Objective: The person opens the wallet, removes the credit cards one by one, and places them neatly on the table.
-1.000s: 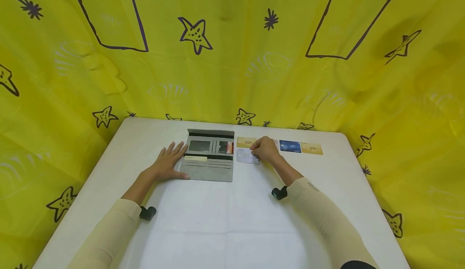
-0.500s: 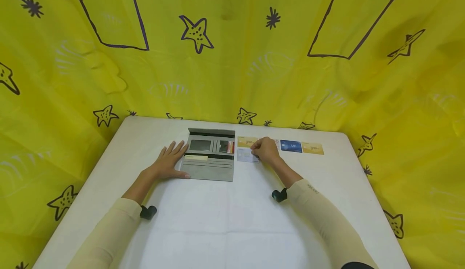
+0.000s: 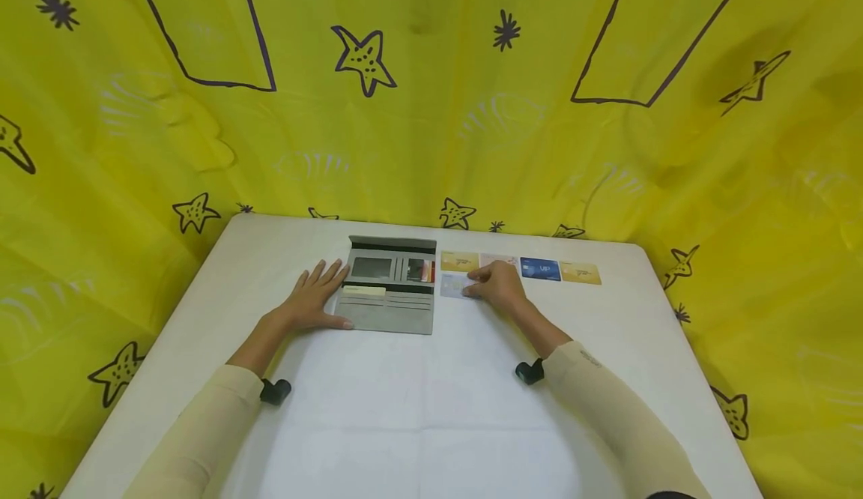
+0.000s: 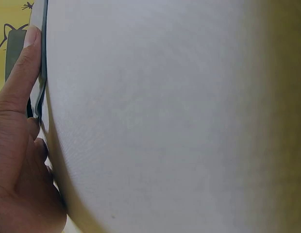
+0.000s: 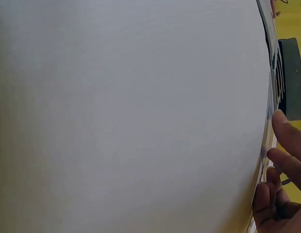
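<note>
Sliding pale card [image 3: 455, 285] toward wallet [image 3: 389, 294], right hand [image 3: 497, 284] nearer.

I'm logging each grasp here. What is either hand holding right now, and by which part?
The right hand has its fingertips on the right end of a pale card lying on the table. The left hand rests flat against the wallet's left edge, gripping nothing.

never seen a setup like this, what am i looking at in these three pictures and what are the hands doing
No machine here: a person wears three cameras. The wide picture comes from the head, looking down at a white table with yellow cloth behind. The other two come from the wrists and show mostly tabletop, with fingers at the edge. An open grey wallet lies flat; the left hand rests on its left edge, fingers straight. Beside the wallet lies a row of cards: gold, pale, blue, gold. The right hand touches a pale card lying nearer; whether it pinches it is unclear.
</note>
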The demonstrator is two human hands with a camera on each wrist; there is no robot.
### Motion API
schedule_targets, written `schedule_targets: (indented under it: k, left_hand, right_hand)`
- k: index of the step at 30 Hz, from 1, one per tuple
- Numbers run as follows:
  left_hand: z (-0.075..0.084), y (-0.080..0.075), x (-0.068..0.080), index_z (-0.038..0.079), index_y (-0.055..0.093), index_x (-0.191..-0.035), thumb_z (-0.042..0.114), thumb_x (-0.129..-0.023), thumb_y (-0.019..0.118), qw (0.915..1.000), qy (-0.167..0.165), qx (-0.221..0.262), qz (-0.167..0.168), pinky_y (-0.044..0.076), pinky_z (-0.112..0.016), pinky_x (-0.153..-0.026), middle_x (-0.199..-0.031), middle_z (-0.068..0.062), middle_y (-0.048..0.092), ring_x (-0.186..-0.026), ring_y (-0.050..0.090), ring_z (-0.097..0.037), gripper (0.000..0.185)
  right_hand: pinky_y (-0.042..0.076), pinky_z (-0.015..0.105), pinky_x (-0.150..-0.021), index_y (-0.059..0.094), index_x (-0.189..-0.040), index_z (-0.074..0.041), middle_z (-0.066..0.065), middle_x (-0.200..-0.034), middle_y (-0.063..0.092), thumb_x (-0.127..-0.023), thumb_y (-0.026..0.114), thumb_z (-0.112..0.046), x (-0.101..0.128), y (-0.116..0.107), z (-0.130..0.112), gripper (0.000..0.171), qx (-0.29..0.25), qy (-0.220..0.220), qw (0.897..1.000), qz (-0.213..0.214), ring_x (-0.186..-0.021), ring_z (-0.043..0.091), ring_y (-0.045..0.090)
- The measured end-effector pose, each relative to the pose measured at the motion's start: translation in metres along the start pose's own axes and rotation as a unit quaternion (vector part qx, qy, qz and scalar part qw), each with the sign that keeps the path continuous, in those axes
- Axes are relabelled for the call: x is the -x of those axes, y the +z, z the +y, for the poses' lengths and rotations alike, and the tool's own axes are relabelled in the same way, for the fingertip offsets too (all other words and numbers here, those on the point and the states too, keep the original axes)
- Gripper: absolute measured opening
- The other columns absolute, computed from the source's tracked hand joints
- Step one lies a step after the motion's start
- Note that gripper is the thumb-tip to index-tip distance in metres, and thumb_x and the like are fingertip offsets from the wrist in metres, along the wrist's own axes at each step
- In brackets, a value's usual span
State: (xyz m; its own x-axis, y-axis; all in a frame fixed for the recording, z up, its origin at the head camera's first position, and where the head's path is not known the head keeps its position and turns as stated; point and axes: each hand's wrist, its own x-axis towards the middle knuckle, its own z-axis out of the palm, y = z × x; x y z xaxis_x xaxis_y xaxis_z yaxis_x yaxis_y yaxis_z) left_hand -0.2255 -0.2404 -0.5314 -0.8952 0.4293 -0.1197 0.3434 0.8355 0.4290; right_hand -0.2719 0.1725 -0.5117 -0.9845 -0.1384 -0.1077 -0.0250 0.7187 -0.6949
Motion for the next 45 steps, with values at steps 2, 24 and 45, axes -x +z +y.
schedule_targets:
  k: [2,24,45]
  left_hand:
    - [-0.001,0.000,0.000,0.003,0.019,-0.167,0.057,-0.082,0.085,1.0000,0.003,0.001,0.001,-0.003,-0.068,-0.122,-0.174,-0.022,0.008,-0.158,-0.003,-0.048,0.121]
    - [0.002,-0.004,-0.001,0.003,0.019,-0.167,0.060,-0.082,0.084,1.0000,0.001,-0.003,-0.001,-0.003,-0.067,-0.123,-0.174,-0.022,0.009,-0.158,-0.003,-0.048,0.121]
    - [0.002,-0.003,0.001,0.003,0.019,-0.167,0.059,-0.081,0.084,1.0000,-0.006,0.000,-0.003,-0.004,-0.068,-0.122,-0.174,-0.022,0.008,-0.158,-0.003,-0.048,0.122]
  right_hand:
    - [0.049,0.035,-0.080,0.079,-0.121,-0.005,0.013,-0.113,0.072,-0.081,0.093,-0.019,0.001,0.001,0.003,0.044,0.002,-0.004,1.000,-0.004,-0.098,0.027,0.058]
    - [0.042,0.035,-0.074,0.074,-0.129,-0.007,0.011,-0.097,0.056,-0.085,0.091,-0.018,0.001,0.005,0.013,0.049,0.011,-0.036,0.999,-0.008,-0.094,0.026,0.052]
    - [0.041,0.037,-0.074,0.079,-0.117,-0.002,0.011,-0.092,0.056,-0.085,0.091,-0.021,0.003,0.008,0.003,0.038,-0.012,-0.049,0.998,0.024,-0.090,0.026,0.051]
